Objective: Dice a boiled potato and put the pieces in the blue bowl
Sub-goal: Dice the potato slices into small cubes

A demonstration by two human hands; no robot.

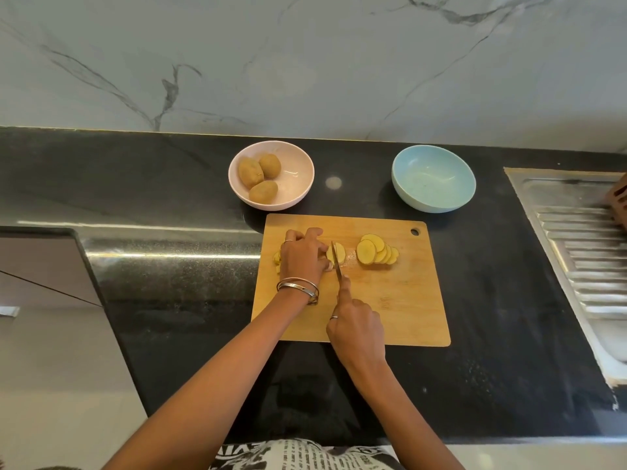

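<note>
- Left hand curls its fingers over a partly sliced potato on a wooden cutting board.
- Right hand grips a knife, blade at the potato.
- Cut slices lie fanned to the right.
- Blue bowl sits beyond the board.

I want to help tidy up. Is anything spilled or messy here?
Nothing looks spilled. The potato slices lie neatly fanned on the board, three whole potatoes sit in the pink bowl, and the blue bowl is empty and upright.

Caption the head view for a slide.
Left hand steadies potato while right hand slices with knife; blue bowl empty.
</note>
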